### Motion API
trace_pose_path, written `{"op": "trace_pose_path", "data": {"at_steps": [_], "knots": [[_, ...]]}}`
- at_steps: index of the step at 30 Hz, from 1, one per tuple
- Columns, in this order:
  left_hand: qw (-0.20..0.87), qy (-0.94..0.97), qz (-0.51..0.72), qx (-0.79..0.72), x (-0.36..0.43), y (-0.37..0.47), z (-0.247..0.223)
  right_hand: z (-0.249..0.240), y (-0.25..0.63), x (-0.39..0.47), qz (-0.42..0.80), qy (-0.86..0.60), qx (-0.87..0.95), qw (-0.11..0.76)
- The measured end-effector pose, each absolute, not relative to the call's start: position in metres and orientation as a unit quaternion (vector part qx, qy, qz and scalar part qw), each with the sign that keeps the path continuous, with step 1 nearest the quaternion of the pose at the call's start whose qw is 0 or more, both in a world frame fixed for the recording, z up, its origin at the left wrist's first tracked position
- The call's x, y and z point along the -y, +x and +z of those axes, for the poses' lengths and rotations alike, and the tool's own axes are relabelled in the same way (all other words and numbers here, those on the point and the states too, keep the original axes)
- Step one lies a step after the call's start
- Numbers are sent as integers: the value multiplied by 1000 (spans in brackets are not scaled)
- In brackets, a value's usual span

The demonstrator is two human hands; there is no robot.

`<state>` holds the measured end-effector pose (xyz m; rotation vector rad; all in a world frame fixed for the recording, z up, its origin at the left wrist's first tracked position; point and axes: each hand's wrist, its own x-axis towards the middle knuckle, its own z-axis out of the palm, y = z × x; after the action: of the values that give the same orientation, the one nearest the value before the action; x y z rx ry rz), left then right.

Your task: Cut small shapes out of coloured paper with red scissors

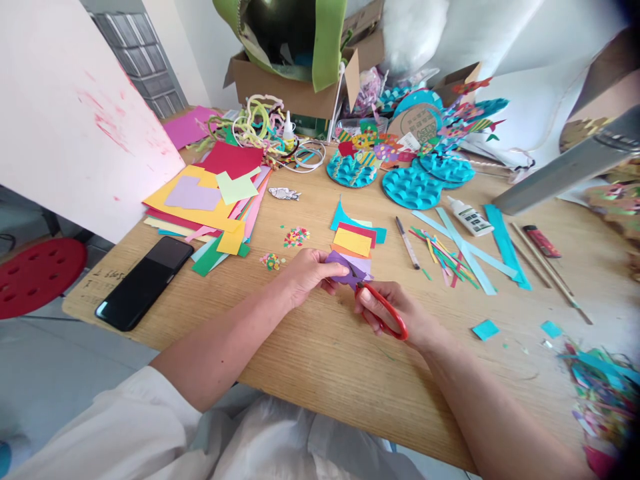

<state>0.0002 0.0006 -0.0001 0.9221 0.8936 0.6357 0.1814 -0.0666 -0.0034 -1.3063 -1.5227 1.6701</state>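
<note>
Between thumb and fingers, my left hand (313, 272) pinches a small piece of purple paper (337, 262). My right hand (390, 305) grips red-handled scissors (395, 322), whose blades are at the purple paper's right part. Just beyond lie stacked paper pieces, with a yellow piece (353, 241) on top of red and orange ones. A blue paper offcut (345, 219) is behind them. Two little heaps of paper dots, a farther heap (297, 237) and a nearer heap (271, 261), rest left of my hands. A paper fish (285, 193) lies farther back.
Coloured sheets (190, 193) and a black phone (145, 283) are on the left. To the right are a pen (407, 243), thin paper strips (450, 260), a glue bottle (470, 217) and brushes (550, 267). Blue egg-tray pieces (413, 187) stand at the back. Scraps (600, 393) pile up at right.
</note>
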Motion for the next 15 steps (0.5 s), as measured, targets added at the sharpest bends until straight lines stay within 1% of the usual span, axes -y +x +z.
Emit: {"op": "trace_pose_path", "data": {"at_steps": [9, 15], "knots": [[759, 397, 312, -412, -1, 1, 2, -2, 181, 67, 617, -492, 555, 263], [774, 366, 319, -406, -1, 1, 0, 3, 178, 68, 640, -493, 523, 273]]}}
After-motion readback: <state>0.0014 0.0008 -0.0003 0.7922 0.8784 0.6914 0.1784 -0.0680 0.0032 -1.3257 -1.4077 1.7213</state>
